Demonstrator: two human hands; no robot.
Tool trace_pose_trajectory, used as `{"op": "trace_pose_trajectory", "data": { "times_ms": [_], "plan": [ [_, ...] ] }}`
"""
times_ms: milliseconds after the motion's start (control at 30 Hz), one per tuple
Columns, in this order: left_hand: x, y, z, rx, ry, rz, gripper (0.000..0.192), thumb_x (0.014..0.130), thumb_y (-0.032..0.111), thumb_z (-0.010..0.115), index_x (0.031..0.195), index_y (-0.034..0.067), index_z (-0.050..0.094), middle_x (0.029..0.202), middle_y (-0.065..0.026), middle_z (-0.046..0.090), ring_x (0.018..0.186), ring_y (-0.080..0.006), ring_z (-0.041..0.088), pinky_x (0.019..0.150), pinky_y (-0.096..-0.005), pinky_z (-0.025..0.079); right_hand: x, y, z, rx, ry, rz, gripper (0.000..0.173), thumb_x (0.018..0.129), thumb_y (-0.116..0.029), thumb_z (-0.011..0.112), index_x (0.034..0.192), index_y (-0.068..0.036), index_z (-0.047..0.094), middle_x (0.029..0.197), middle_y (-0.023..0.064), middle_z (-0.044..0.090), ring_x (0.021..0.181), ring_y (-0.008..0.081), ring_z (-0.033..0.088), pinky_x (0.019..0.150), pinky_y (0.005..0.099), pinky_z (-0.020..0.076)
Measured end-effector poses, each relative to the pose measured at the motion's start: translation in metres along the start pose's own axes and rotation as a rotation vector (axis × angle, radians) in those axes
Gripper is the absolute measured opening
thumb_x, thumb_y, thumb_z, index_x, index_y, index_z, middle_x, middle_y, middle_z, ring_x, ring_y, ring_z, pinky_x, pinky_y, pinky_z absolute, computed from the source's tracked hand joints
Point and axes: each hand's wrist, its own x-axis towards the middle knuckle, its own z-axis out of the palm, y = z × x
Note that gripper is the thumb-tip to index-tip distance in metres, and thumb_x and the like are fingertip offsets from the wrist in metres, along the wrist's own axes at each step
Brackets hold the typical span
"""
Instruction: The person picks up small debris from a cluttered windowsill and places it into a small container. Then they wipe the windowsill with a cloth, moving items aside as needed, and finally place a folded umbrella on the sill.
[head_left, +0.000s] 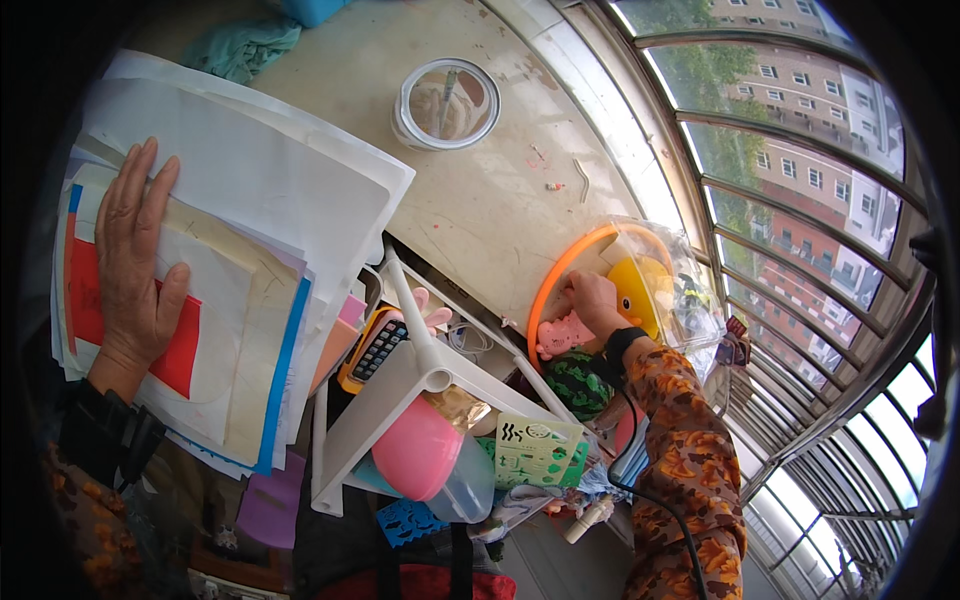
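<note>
My left hand (139, 262) lies spread flat on a stack of papers (247, 157), over a red sheet (180, 337) and a drawn-on sheet, with its fingers pointing up the view. On the right, my right hand (596, 300) reaches into an orange-rimmed round container (541, 292). Its fingers are bent and mostly hidden, so whether they hold anything cannot be told. Close beside that hand are a pink toy (561, 335), a yellow duck-faced item (628, 289) and a watermelon-patterned ball (576, 384).
A clear round tub (446, 105) stands on the pale surface (517, 112). Below it are a white rack (375, 420), a toy phone (379, 349), a pink egg-shaped item (420, 450) and stencils (534, 450). Clear plastic packaging (686, 292) sits near the barred window. A cable hangs by my right sleeve.
</note>
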Motion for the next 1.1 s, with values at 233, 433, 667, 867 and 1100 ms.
{"op": "trace_pose_trajectory", "data": {
  "times_ms": [233,433,667,867,1100],
  "plan": [
    [0.000,0.000,0.000,0.001,-0.001,0.005,0.066,0.094,0.044,0.042,0.154,0.020,0.034,0.162,-0.0104,0.031,0.151,-0.0296,0.025,0.124,-0.0503,0.019,0.001,0.002,-0.034,0.212,0.060,0.025,0.016,0.087,-0.022,0.067,0.091,-0.007,0.068,0.084,0.0152,0.070,0.082,0.0364,0.067,0.074,0.0443,0.0535],
    [-0.001,0.001,-0.002,-0.007,-0.009,-0.015,0.067,0.090,0.036,0.046,0.154,0.019,0.035,0.162,-0.0101,0.031,0.151,-0.0298,0.025,0.124,-0.0501,0.019,0.017,0.022,-0.096,0.541,-0.179,0.070,0.018,0.088,-0.015,0.064,0.094,0.002,0.070,0.075,0.0158,0.069,0.069,0.0288,0.071,0.061,0.0370,0.0550],
    [0.000,0.002,-0.002,-0.015,-0.020,-0.038,0.070,0.087,0.033,0.049,0.154,0.020,0.035,0.162,-0.0098,0.032,0.151,-0.0294,0.025,0.124,-0.0496,0.020,0.017,0.016,-0.063,-0.045,-0.360,-0.091,0.021,0.085,-0.014,0.068,0.095,0.003,0.073,0.082,0.0235,0.071,0.076,0.0341,0.073,0.067,0.0406,0.0589],
    [0.000,0.003,-0.004,-0.033,-0.029,-0.049,0.070,0.086,0.031,0.050,0.153,0.020,0.036,0.162,-0.0111,0.032,0.151,-0.0319,0.026,0.124,-0.0512,0.020,0.006,-0.003,-0.013,-0.105,-0.268,0.185,0.021,0.085,-0.018,0.067,0.097,-0.003,0.077,0.104,0.0202,0.073,0.101,0.0336,0.071,0.084,0.0419,0.0575],
    [0.002,0.007,-0.006,-0.023,-0.027,-0.053,0.071,0.086,0.033,0.051,0.154,0.019,0.034,0.161,-0.0130,0.032,0.150,-0.0333,0.027,0.123,-0.0530,0.020,0.002,-0.011,-0.015,-0.106,-0.254,0.166,0.021,0.087,-0.020,0.065,0.095,-0.003,0.076,0.101,0.0202,0.073,0.098,0.0366,0.071,0.083,0.0430,0.0574]
  ]
}}
